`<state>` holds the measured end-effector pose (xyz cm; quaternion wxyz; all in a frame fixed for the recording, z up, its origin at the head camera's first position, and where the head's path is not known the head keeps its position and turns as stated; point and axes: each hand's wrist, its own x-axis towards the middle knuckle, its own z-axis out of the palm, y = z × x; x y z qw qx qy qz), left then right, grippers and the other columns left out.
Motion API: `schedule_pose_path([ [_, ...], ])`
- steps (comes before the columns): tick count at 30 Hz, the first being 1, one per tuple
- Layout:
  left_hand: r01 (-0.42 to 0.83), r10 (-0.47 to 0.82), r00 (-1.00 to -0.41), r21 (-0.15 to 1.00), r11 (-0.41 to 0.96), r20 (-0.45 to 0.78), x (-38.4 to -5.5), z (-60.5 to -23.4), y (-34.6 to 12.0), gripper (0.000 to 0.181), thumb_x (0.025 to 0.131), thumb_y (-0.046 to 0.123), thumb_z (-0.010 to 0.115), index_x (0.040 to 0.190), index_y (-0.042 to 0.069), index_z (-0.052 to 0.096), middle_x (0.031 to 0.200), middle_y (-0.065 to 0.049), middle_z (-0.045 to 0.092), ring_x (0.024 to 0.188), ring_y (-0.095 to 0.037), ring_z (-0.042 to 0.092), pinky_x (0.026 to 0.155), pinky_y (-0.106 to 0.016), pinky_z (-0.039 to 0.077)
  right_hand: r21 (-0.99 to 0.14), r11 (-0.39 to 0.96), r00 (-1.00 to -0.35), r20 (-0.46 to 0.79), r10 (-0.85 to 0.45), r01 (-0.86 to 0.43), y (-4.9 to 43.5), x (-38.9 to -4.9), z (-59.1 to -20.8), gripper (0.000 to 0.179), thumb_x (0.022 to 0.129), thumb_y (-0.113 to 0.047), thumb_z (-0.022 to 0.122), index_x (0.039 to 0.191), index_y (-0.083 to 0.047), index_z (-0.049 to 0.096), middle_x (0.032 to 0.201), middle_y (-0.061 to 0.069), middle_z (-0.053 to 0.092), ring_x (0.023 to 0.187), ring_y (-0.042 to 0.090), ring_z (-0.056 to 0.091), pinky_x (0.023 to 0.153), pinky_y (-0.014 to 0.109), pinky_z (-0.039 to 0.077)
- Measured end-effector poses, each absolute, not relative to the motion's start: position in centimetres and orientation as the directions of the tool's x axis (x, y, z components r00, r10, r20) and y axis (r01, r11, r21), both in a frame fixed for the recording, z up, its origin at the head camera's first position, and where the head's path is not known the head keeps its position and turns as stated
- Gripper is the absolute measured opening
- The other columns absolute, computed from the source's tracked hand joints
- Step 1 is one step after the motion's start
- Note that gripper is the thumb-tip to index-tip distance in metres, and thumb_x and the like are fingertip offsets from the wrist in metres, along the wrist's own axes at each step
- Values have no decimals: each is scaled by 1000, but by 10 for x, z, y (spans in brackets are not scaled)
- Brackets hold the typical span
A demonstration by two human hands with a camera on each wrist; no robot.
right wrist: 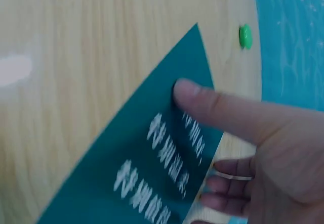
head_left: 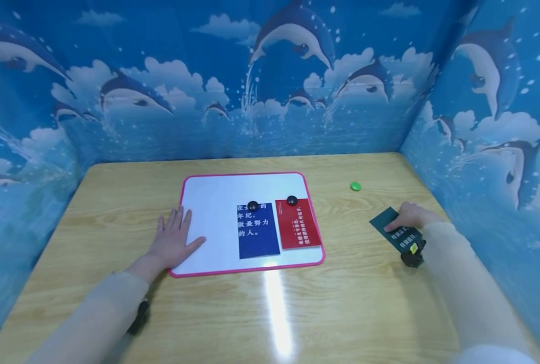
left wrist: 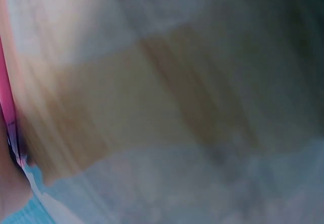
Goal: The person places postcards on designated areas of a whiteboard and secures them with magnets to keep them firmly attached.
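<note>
My left hand (head_left: 172, 243) lies with fingers spread over the left edge of a small whiteboard (head_left: 212, 199) with a pink frame. At the right, my right hand (head_left: 415, 215) pinches a dark green card (right wrist: 126, 133) with white writing. In the right wrist view the thumb presses on the card's face and the other fingers are behind it. On the board are a blue card (head_left: 258, 243) and a red card (head_left: 290, 227), both with white writing. One black round magnet (head_left: 252, 206) sits at the blue card's top, another black magnet (head_left: 292, 200) at the red card's top.
A green round magnet (head_left: 355, 186) lies on the wooden table (head_left: 333, 298), right of the board. Blue dolphin-print curtains (head_left: 160, 136) stand along the table's back and sides. The left wrist view is mostly blurred, with a strip of the pink frame at its left edge.
</note>
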<state>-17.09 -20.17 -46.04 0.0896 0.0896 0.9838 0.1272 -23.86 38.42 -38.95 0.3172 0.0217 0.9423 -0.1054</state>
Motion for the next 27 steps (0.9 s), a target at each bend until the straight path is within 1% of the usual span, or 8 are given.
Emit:
schedule_pose_path([
  [3, 154, 200, -968, 269, 951, -151, -170, -460, -201, 94, 88, 64, 42, 150, 1, 7, 156, -24, -2, 143, -43, -4, 111, -64, -7, -187, 968, -779, -627, 11, 164, 379, -238, -389, 86, 80, -43, 68, 122, 24, 33, 108, 32, 50, 94, 34, 51, 83, 44, 47],
  [9, 158, 206, -966, 282, 947, -153, -169, -457, -201, 94, 89, 62, 42, 149, 0, 7, 155, -25, -2, 143, -44, -4, 110, -64, -8, -216, 934, -732, -679, 65, 284, 382, -237, -394, 100, 79, -47, 69, 134, 23, 23, 129, 38, 39, 110, 42, 47, 98, 53, 40],
  [13, 161, 210, -966, 282, 946, -153, -169, -457, -202, 93, 89, 62, 42, 149, 0, 7, 155, -26, -2, 143, -44, -4, 110, -64, -8, -243, 897, -711, -695, 103, 368, 390, -238, -401, 103, 75, -50, 72, 132, 23, 25, 117, 32, 48, 99, 33, 52, 85, 42, 48],
  [16, 160, 208, -966, 279, 947, -152, -170, -457, -202, 93, 89, 62, 42, 149, 0, 7, 155, -26, -2, 143, -44, -4, 110, -64, -8, -268, 874, -713, -691, 119, 405, 395, -238, -405, 103, 74, -50, 73, 129, 23, 27, 107, 26, 51, 90, 26, 54, 76, 32, 49],
  [19, 159, 206, -966, 271, 949, -155, -170, -458, -202, 93, 89, 62, 42, 149, 0, 8, 155, -25, -2, 143, -44, -3, 111, -64, -7, -316, 860, -741, -664, 100, 400, 398, -237, -406, 89, 78, -44, 72, 124, 22, 34, 97, 20, 53, 83, 21, 55, 71, 28, 50],
  [22, 157, 203, -967, 267, 951, -155, -169, -458, -201, 93, 89, 62, 42, 149, -1, 8, 155, -26, -2, 143, -45, -3, 111, -64, -7, -389, 846, -776, -629, 45, 365, 401, -236, -405, 48, 87, -35, 64, 97, 10, 49, 75, 6, 49, 67, 13, 49, 62, 24, 46],
  [24, 151, 196, -969, 271, 951, -150, -169, -458, -201, 92, 90, 61, 42, 149, -1, 9, 155, -27, -2, 142, -45, -4, 111, -64, -7, -465, 812, -788, -616, -11, 352, 405, -236, -405, 28, 92, -28, 57, 83, -3, 50, 67, -3, 45, 61, 8, 44, 58, 23, 43],
  [27, 142, 187, -972, 282, 949, -140, -168, -458, -201, 92, 90, 61, 43, 149, -1, 9, 155, -27, -3, 142, -45, -5, 111, -63, -6, -596, 701, -775, -624, -98, 391, 410, -236, -403, 23, 97, -22, 48, 75, -16, 48, 64, -9, 43, 58, 4, 42, 58, 21, 43],
])
